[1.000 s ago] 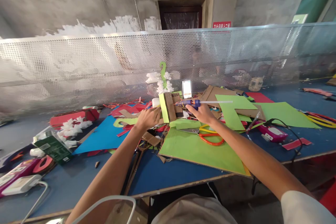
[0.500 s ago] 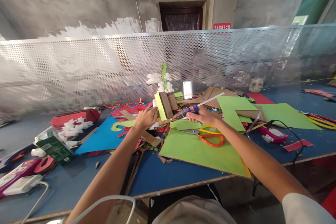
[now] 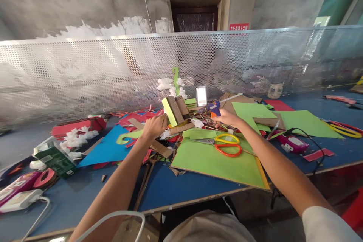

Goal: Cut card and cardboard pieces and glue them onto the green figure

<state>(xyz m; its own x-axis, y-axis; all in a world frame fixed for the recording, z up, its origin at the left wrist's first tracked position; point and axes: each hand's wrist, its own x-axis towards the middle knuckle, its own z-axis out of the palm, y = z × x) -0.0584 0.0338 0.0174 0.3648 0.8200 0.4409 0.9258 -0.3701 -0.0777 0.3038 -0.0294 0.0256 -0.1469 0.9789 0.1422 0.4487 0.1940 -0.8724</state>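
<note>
The table (image 3: 187,193) lies below both hands, with a green board (image 3: 210,164) between the forearms. The cardboard block (image 3: 177,110) is tilted at the fingertips of the left hand (image 3: 154,125), which is mostly closed and appears to grip its green side. The glue gun (image 3: 212,107) has just moved away from the block; the right hand (image 3: 229,119) curls around its handle. With the nozzle now apart, glue is probably not going on. Scissors (image 3: 230,151) lie below the right hand.
</note>
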